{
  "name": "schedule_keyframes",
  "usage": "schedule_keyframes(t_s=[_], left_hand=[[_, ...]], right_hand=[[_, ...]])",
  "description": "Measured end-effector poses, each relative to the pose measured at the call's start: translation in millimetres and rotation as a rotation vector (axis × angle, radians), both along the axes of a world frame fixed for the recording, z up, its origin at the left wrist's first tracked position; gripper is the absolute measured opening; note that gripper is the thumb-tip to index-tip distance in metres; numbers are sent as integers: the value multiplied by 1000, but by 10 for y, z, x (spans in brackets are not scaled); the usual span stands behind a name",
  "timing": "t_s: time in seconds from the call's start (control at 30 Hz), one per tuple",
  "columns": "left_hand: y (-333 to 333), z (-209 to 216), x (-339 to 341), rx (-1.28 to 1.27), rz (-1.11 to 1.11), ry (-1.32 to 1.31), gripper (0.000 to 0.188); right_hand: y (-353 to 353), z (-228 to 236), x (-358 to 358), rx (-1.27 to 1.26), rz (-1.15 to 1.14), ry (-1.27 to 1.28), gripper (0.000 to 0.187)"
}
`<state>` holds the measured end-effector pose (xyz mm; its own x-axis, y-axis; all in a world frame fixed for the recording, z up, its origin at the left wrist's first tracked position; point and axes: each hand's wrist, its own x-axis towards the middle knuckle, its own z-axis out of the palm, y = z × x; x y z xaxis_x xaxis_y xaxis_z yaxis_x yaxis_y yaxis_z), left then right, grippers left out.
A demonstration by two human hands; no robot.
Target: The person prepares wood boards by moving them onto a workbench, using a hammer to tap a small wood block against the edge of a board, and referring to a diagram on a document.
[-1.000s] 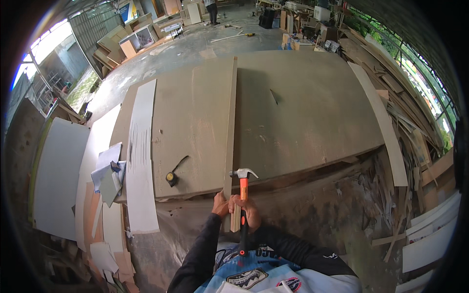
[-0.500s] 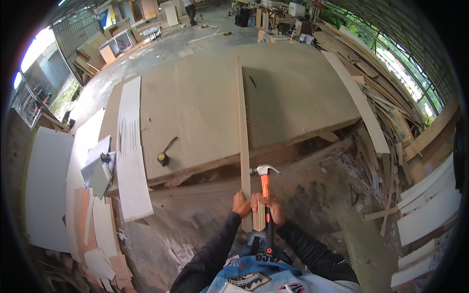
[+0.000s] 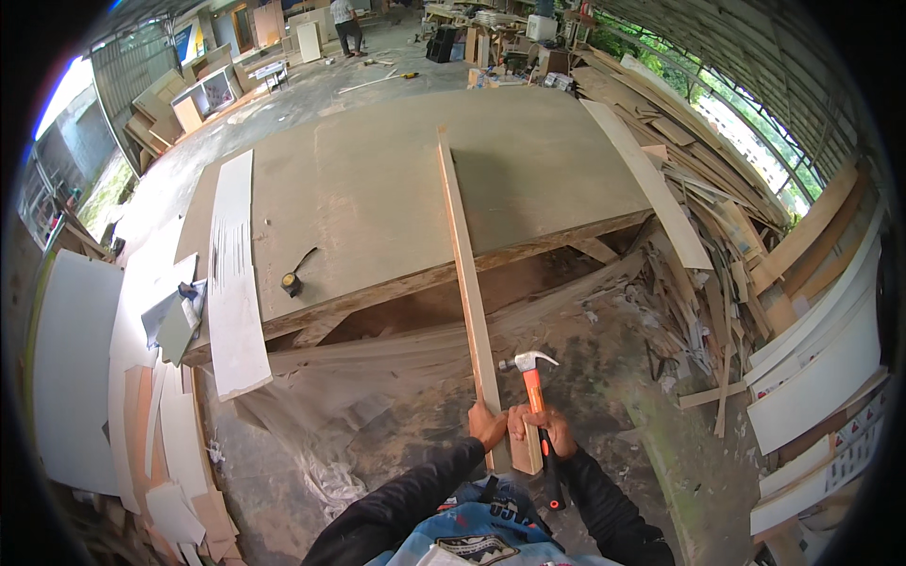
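Observation:
A long narrow wooden strip (image 3: 464,264) reaches away from me over the near edge of a big brown table panel (image 3: 349,189). My left hand (image 3: 487,426) is closed round its near end. Close beside it, my right hand (image 3: 557,434) grips both a claw hammer (image 3: 534,389) and a short wooden piece (image 3: 526,453). The hammer stands head up, with an orange neck and a dark lower handle. The short piece sits next to the strip's near end; whether they touch, I cannot tell.
A tape measure (image 3: 292,283) lies on the panel, left of the strip. White boards (image 3: 233,274) cross its left side, and another pale board (image 3: 651,184) crosses the right. Scrap wood (image 3: 722,226) is piled at right. A person (image 3: 346,26) stands far back.
Both hands, the hammer and the wood have shifted right and lower in the picture, while the surroundings have slid left. A dark slim thing on the panel beside the strip no longer shows.

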<state>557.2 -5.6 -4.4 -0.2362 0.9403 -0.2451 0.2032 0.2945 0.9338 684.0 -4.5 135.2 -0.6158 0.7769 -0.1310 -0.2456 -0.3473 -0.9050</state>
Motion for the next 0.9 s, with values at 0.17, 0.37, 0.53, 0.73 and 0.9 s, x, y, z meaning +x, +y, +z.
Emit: schedule_keyframes(t_s=[0.17,0.37,0.53,0.73,0.9], left_hand=[[-471,-219,517,-43,-10,-88,77],[-1138,-14,1312,-128,-41,-10,69],[-1627,195,1961,-2,-37,-107,58],[-1979,112,2591,-58,-213,-26,71],[-2172,160,2818,-1,-246,-126,59]], right_hand=[[-405,-58,577,29,35,11,33],[-1063,-108,1389,-55,7,65,33],[-1636,-104,2044,-56,-48,16,32],[-2159,-54,2615,-73,-182,78,32],[-2405,133,2655,42,-213,-179,27]])
